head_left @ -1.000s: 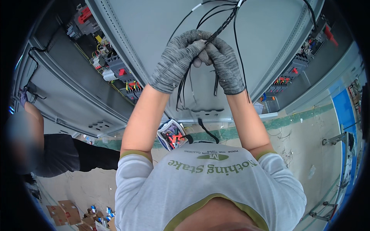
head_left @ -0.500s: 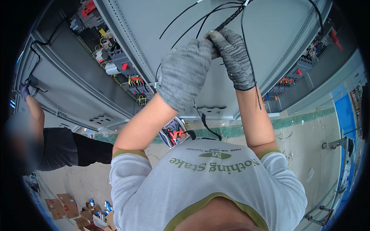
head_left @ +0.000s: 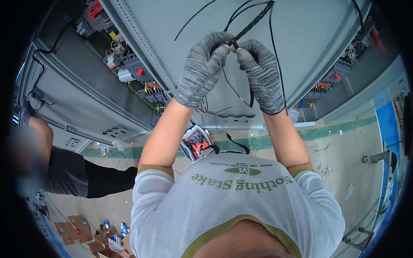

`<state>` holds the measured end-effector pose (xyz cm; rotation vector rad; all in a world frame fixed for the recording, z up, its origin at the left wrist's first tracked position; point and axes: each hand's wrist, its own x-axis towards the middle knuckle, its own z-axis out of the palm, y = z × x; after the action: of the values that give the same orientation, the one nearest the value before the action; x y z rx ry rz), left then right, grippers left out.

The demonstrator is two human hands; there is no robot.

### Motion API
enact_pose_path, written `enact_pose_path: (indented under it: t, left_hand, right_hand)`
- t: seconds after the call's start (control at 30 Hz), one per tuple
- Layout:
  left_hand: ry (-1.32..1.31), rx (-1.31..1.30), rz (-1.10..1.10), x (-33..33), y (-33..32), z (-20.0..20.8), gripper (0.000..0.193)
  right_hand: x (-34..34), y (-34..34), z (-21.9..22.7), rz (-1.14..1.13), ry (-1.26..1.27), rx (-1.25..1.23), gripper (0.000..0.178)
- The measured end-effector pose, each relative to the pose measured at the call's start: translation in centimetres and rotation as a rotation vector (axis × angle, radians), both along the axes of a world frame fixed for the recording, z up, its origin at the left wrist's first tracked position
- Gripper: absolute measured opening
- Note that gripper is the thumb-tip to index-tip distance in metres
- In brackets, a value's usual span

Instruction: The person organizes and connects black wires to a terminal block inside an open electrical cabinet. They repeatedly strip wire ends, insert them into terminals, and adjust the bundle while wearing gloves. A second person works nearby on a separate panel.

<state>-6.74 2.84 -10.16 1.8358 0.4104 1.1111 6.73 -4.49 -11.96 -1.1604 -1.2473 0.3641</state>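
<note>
A black cable bundle [head_left: 254, 22], spirally wrapped, slants down from the top of the view to my fingertips. My left hand [head_left: 202, 71], in a grey knit glove, pinches the lower end of the bundle between thumb and fingers. Close beside it, my right hand [head_left: 261, 76], gloved alike, is closed with thumb and forefinger on a black wrapping strip [head_left: 235, 44] that crosses at the bundle's end. Below the hands hangs a loop of thin black wire [head_left: 233, 89]. Another loose black wire [head_left: 275, 47] runs down past my right wrist.
Behind the hands stands a grey cabinet panel [head_left: 172, 26], with breakers [head_left: 137, 71] to the left and more breakers [head_left: 333, 75] to the right. A tool box [head_left: 195, 144] sits on the floor. At left, another person's gloved hand [head_left: 28, 112] works; cardboard boxes [head_left: 79, 228] lie lower left.
My left hand has turned and drawn back slightly, so its thumb now shows at the bundle. My right hand has shifted a little lower, and more of the wrapped bundle is exposed.
</note>
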Motion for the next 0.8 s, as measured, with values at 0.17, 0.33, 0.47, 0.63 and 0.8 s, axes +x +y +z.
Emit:
enact_pose_path:
  t: [0.17, 0.33, 0.47, 0.63, 0.8]
  left_hand:
    - [0.089, -0.17, -0.287, -0.8, 0.4, 1.5, 0.026]
    - [0.226, -0.078, -0.367, -1.2, 2.2, 3.0, 0.025]
    - [0.435, 0.675, 0.213, -1.7, 1.8, 3.7, 0.02]
    - [0.603, 1.0, 0.618, -1.3, -3.0, 1.8, 0.02]
    - [0.345, 1.004, 0.466, -2.5, -3.2, 0.4, 0.015]
  right_hand:
    - [0.7, 2.2, -2.5, 0.371, 0.452, -0.105, 0.024]
    - [0.0, 2.7, -2.1, 0.273, 0.265, 0.0, 0.026]
    - [0.5, 1.1, -0.8, 0.173, 0.193, -0.005, 0.024]
    - [0.0, 0.8, 1.9, 0.216, 0.196, -0.141, 0.028]
    - [0.2, 0.5, 1.0, 0.16, 0.092, -0.088, 0.019]
